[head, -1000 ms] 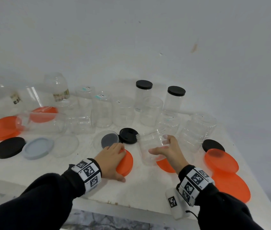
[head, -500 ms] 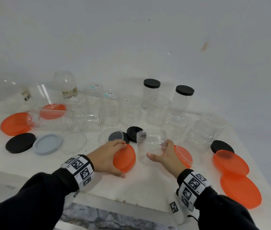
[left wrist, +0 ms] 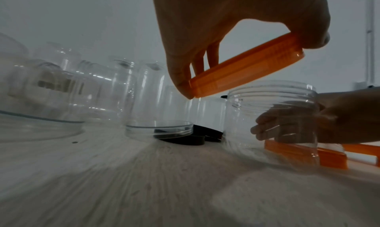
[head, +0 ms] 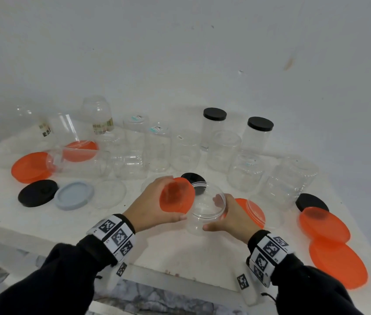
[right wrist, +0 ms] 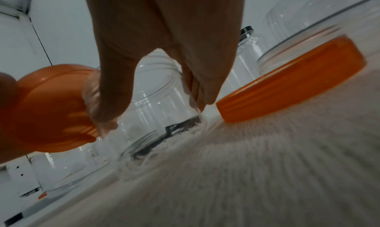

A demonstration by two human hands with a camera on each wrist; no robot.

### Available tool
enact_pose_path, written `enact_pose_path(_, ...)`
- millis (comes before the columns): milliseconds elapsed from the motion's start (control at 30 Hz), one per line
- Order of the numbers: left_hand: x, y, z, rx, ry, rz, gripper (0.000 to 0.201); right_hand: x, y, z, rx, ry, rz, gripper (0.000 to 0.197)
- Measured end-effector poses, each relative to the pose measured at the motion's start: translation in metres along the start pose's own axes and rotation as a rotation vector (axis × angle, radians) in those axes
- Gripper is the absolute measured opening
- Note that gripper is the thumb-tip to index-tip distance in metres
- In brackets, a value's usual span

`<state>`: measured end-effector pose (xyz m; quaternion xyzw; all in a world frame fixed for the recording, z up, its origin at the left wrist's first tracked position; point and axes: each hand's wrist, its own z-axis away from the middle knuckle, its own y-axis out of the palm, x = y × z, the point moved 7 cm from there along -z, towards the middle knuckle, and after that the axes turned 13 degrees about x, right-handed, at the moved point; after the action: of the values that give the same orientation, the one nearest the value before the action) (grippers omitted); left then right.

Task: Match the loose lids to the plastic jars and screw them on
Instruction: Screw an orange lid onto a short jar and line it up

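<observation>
round orange plastic lid, pinched at its rim in your left hand, hangs tilted just left of the short clear plastic jar your right hand clasps upright on the white table.

From where I stand, the clear jar hides most of the right hand's fingers, the left hand covers part of the orange lid, the tabletop smears into blur, and the labels stay unreadable.
</observation>
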<state>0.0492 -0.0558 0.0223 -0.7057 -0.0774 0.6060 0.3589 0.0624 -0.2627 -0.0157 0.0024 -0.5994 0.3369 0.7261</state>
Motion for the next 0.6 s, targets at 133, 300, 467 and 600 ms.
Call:
enact_pose_path(133, -0.011, 0.013, -0.010, 0.069, 0.017, -0.108, 0.096, 0.000, 0.010, -0.002, 0.087, -0.003, 0.004, 0.082)
enact_pose_path(300, -0.029, 0.028, -0.021, 0.156, 0.032, -0.281, 0.108, 0.004, 0.019, -0.001, 0.152, -0.023, 0.020, 0.083)
enact_pose_path(467, -0.041, 0.038, -0.027, 0.206, 0.049, -0.494, 0.110, 0.001, 0.019, -0.002, 0.167, -0.016, -0.028, 0.087)
enact_pose_path(600, -0.040, 0.039, -0.028, 0.205, 0.061, -0.539, 0.110, 0.002, 0.020, -0.003, 0.171, -0.026, -0.018, 0.088)
